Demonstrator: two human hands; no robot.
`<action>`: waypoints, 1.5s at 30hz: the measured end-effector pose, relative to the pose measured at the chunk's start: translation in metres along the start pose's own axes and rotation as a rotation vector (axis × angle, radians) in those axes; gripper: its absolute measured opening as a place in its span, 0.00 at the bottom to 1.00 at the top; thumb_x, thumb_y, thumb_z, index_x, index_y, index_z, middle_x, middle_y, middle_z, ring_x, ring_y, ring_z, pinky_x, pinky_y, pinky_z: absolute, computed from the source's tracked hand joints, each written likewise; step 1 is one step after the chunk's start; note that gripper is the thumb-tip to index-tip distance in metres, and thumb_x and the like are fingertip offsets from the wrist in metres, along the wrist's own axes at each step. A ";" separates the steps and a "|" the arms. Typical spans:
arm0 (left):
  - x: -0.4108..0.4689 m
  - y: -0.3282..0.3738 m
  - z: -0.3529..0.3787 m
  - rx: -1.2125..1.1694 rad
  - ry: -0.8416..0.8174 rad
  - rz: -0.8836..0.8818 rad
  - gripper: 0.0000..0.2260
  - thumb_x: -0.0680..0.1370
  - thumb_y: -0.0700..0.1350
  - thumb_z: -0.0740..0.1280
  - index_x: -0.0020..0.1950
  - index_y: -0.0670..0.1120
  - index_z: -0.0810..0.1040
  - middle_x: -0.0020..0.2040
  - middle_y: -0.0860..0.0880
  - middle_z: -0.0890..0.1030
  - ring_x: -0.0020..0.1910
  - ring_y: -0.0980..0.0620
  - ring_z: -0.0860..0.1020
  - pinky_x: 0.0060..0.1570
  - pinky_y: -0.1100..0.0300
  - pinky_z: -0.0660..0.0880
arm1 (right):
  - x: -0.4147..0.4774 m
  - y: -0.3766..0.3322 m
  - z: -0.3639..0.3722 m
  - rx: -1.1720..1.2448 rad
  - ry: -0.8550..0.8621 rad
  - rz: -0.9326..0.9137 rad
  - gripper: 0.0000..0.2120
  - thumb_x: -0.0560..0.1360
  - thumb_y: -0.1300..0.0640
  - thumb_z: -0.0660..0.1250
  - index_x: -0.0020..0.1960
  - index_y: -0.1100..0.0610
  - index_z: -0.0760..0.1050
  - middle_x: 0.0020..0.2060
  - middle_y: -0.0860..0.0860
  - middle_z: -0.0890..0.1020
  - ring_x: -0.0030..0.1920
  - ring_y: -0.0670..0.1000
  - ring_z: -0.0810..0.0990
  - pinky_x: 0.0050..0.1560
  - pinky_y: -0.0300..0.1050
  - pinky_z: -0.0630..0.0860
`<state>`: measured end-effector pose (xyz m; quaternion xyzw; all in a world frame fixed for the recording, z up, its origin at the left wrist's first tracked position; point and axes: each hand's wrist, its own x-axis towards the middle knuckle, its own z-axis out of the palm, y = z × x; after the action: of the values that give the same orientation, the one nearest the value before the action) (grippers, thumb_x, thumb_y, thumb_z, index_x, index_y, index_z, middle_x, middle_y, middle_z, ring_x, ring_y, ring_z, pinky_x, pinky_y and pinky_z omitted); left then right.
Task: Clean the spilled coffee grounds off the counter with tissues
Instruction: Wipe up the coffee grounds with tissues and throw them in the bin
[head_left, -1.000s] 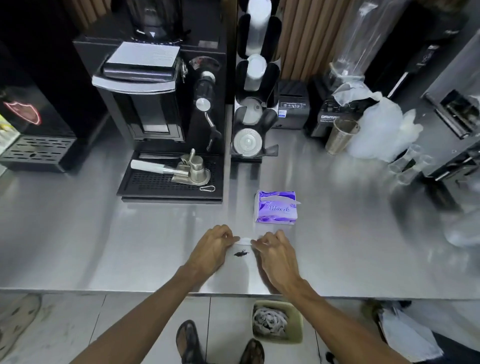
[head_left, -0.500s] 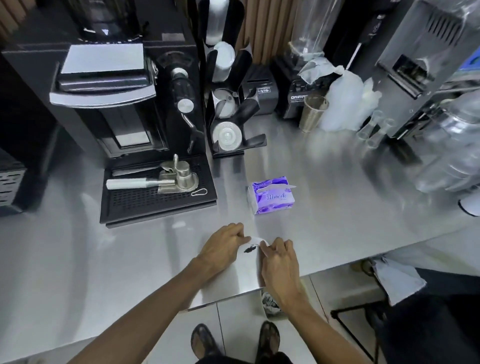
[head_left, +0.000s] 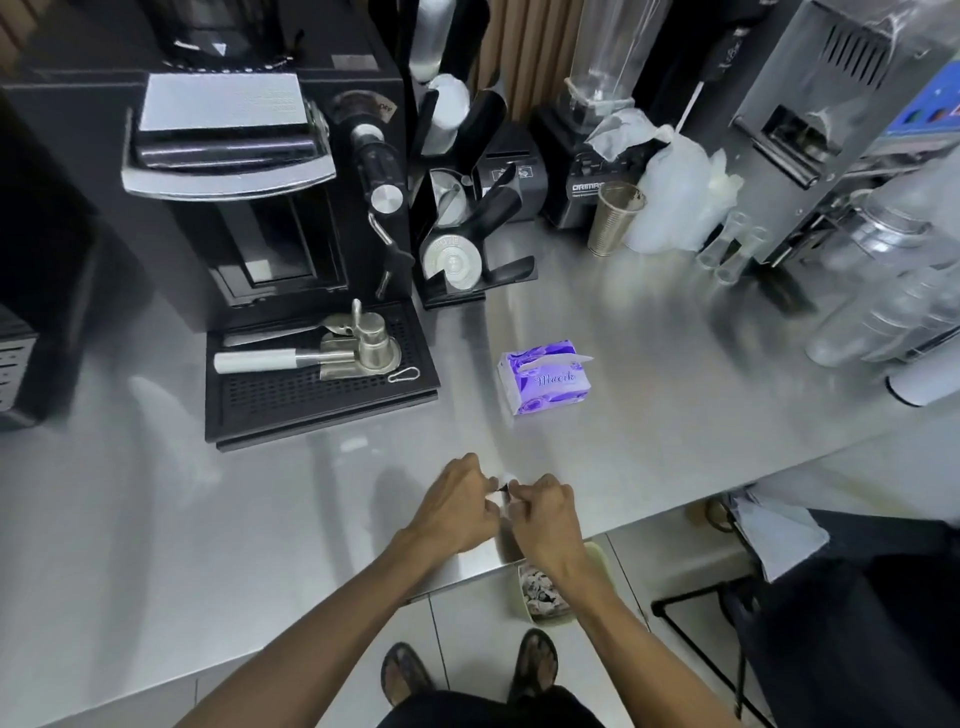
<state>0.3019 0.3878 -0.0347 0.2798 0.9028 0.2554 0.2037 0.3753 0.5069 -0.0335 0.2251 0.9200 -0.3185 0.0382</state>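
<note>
Head cam: L hand (head_left: 457, 501) & R hand (head_left: 543, 512) knuckle to knuckle nr counter (head_left: 649, 415) front edge, both pinching white tissue (head_left: 503, 492) w/ dark grounds speck (head_left: 503, 487) betw fingertips; purple tissue pack (head_left: 543, 383) behind.

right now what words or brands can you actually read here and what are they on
"Macik": purple tissue pack on the counter.
"DRIMAS", last letters hidden by the metal cup: black blender base.
Embossed disc on the cup dispenser and grinder dial lettering: too blurred to read.
</note>
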 end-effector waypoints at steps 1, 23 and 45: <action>0.003 -0.001 -0.003 0.022 -0.045 0.004 0.17 0.75 0.38 0.61 0.63 0.39 0.77 0.55 0.44 0.73 0.59 0.45 0.72 0.56 0.60 0.71 | 0.001 0.002 -0.001 0.008 -0.014 -0.019 0.14 0.75 0.67 0.59 0.53 0.63 0.82 0.42 0.58 0.74 0.48 0.61 0.75 0.53 0.50 0.72; 0.001 0.005 0.005 -0.239 0.156 -0.031 0.17 0.72 0.44 0.73 0.60 0.44 0.81 0.42 0.48 0.85 0.41 0.53 0.80 0.46 0.62 0.74 | 0.030 0.014 0.000 0.307 0.072 0.048 0.12 0.63 0.62 0.78 0.31 0.56 0.75 0.29 0.50 0.81 0.31 0.52 0.79 0.36 0.48 0.78; 0.011 -0.010 0.015 0.041 0.233 0.175 0.07 0.76 0.51 0.69 0.46 0.50 0.85 0.53 0.60 0.77 0.49 0.60 0.68 0.45 0.67 0.66 | 0.036 0.036 -0.016 -0.050 -0.177 -0.198 0.10 0.72 0.53 0.72 0.53 0.53 0.82 0.51 0.48 0.74 0.54 0.49 0.69 0.51 0.29 0.64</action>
<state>0.2969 0.3927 -0.0552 0.3302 0.8974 0.2844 0.0689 0.3605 0.5555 -0.0494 0.1032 0.9385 -0.3161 0.0934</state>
